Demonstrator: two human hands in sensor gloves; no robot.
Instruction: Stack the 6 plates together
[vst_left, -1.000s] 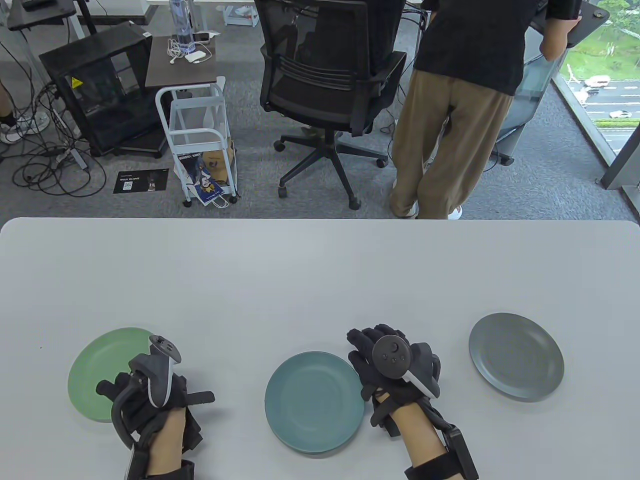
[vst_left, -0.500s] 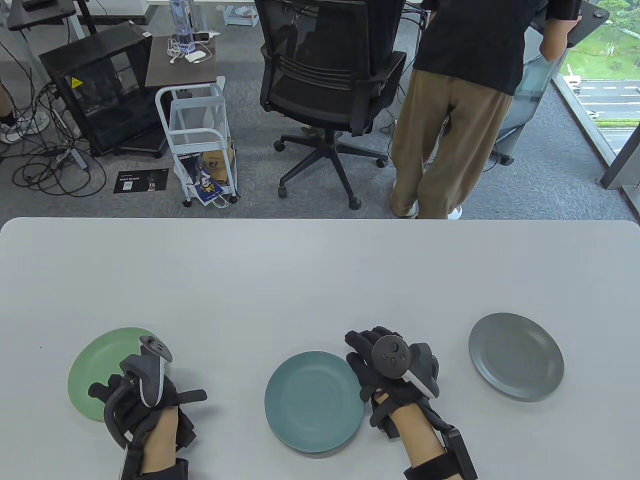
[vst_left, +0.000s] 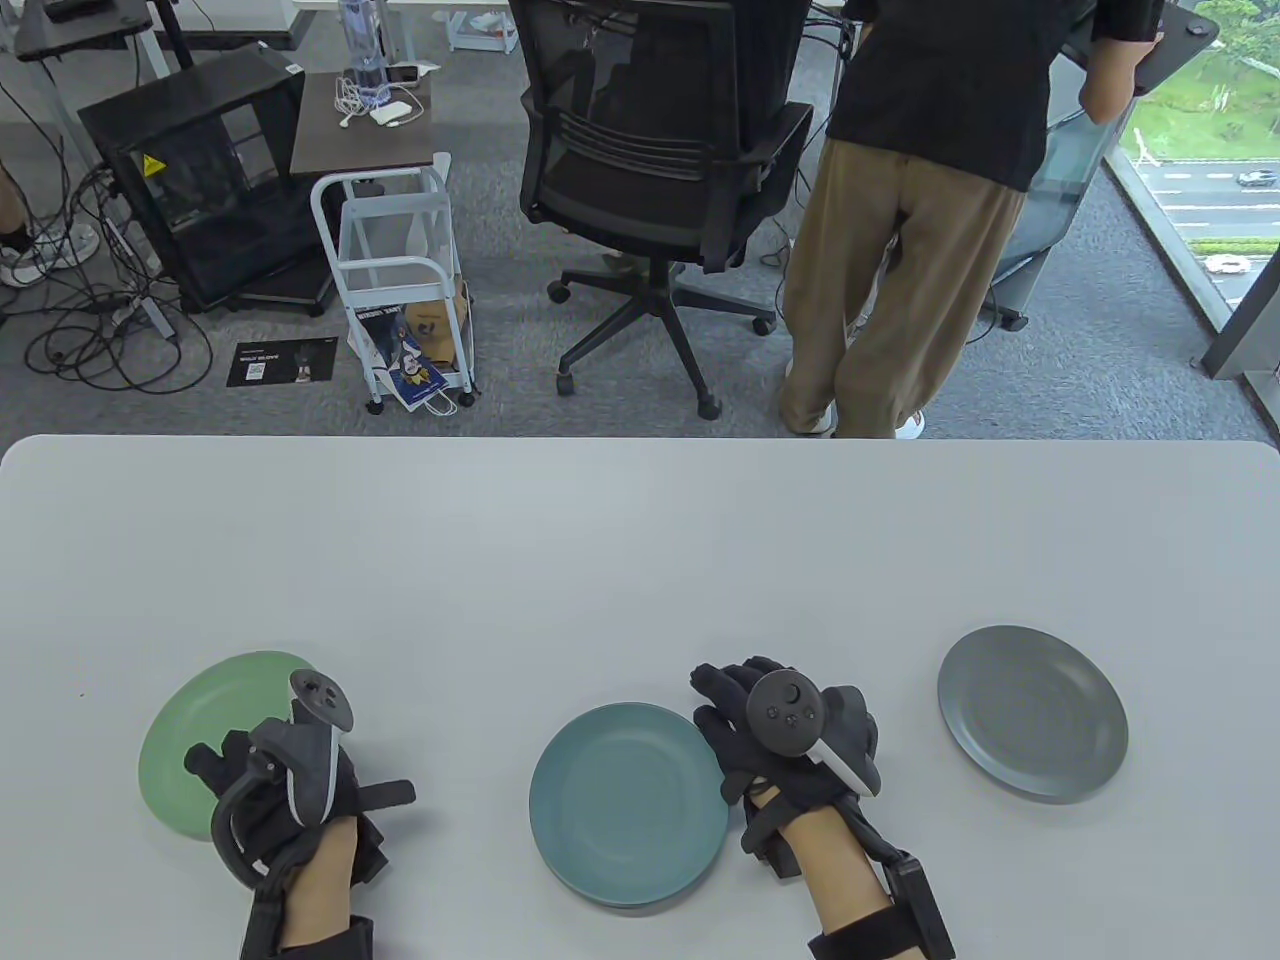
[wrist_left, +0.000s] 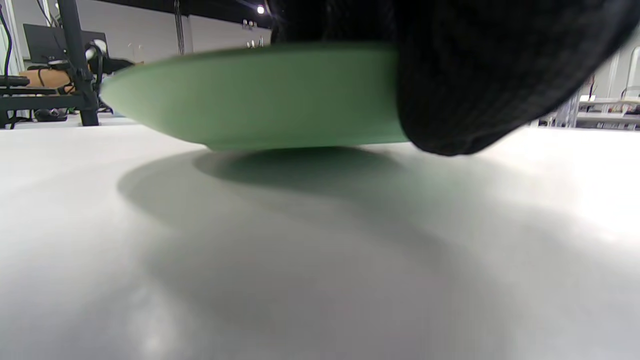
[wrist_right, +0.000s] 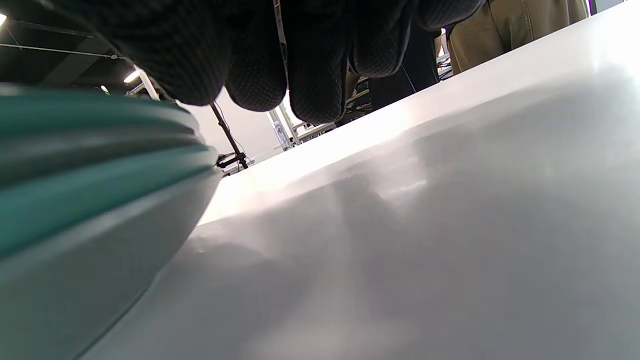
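A green plate (vst_left: 190, 740) lies at the near left of the white table (vst_left: 600, 560). My left hand (vst_left: 265, 785) lies over its right edge. In the left wrist view a gloved finger (wrist_left: 475, 90) wraps over the rim of the green plate (wrist_left: 250, 95), whose base sits on the table. A stack of teal plates (vst_left: 628, 805) sits at the near centre. My right hand (vst_left: 740, 720) rests beside its right rim with fingers spread. The right wrist view shows the stack's layered rims (wrist_right: 75, 200) and my fingers (wrist_right: 310, 65) hanging above. A grey plate (vst_left: 1032, 713) lies at the right, alone.
The table's far edge (vst_left: 640, 440) borders an office floor. An office chair (vst_left: 650, 150) and a standing person (vst_left: 900, 200) are beyond it, off the table.
My left hand dipped toward the left, then came back up over the green plate, which shifted slightly. My right hand and the other plates stayed put.
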